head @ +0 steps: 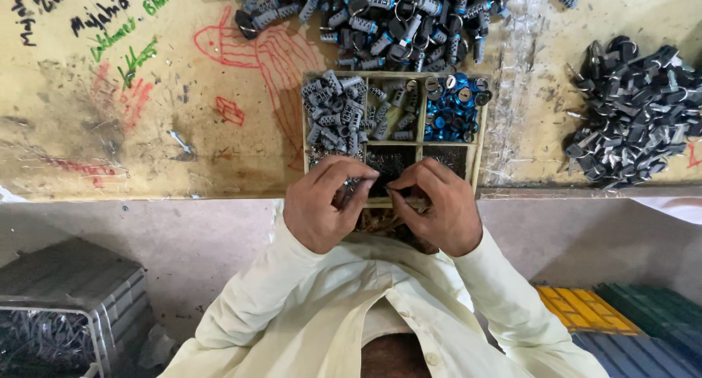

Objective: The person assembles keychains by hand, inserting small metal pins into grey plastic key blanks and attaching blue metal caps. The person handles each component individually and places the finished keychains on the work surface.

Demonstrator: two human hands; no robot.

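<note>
Red fish drawing [267, 53] on the scuffed workbench [110, 151]; dark key pile [636, 115] at right; grey crate [69, 305] below.

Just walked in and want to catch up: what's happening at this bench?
A person in a cream shirt holds both hands together at the near edge of a divided wooden tray. The left hand and right hand pinch something small between the fingertips; what it is can't be made out. The tray holds grey metal cylinders and blue caps. Piles of dark parts lie on the bench.
</note>
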